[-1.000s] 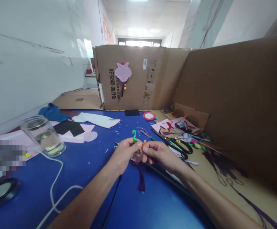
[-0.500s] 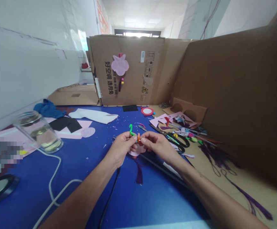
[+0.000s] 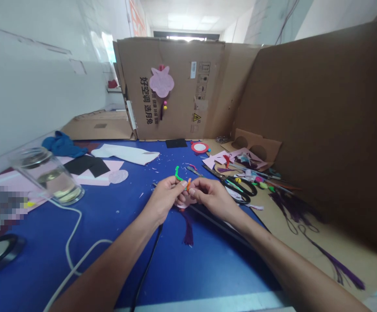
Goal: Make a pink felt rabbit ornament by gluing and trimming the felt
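A glass jar (image 3: 60, 185) of pale liquid stands near a blue cloth (image 3: 63, 145), a white cable (image 3: 67, 249) curling in front

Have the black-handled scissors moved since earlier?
No: the black-handled scissors keep their place relative to the red-rimmed disc; only the view shifted.

Single head view from just above the blue table (image 3: 175, 277), forward and down past both hands (image 3: 165, 197) (image 3: 215, 198) toward the cardboard (image 3: 182, 56)

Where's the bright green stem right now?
Head view, near centre: the bright green stem sticks up from the grasp of the left hand, just left of the orange piece by the right hand's fingertips.
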A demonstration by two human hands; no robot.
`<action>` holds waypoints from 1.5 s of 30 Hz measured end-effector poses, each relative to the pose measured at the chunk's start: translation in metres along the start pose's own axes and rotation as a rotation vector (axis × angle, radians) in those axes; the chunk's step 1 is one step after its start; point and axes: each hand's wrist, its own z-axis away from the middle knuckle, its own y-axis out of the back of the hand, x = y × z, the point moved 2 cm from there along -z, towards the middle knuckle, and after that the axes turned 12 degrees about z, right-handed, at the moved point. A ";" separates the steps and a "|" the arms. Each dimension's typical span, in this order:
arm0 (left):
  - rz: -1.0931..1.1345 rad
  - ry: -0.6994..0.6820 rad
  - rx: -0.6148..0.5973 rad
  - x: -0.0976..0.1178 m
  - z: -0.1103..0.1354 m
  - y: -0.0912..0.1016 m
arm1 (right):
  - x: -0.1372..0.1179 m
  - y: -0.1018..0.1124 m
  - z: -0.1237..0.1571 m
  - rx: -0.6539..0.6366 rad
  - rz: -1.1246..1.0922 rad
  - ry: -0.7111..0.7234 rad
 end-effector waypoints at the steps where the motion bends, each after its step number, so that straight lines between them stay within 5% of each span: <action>1: -0.026 -0.019 0.018 -0.001 -0.001 0.001 | 0.000 -0.001 0.000 -0.013 0.017 -0.012; 9: -0.045 -0.166 0.159 0.004 -0.005 0.007 | -0.009 0.000 0.002 0.002 0.043 -0.026; 19: 0.086 -0.151 0.221 0.002 -0.008 0.004 | -0.002 0.001 -0.003 0.031 0.063 -0.021; 28: 0.159 -0.006 0.013 0.003 0.001 -0.008 | -0.005 0.013 0.002 0.170 0.346 0.097; 45: -0.154 -0.068 -0.071 0.000 0.005 -0.008 | 0.002 0.008 -0.002 0.142 0.174 0.068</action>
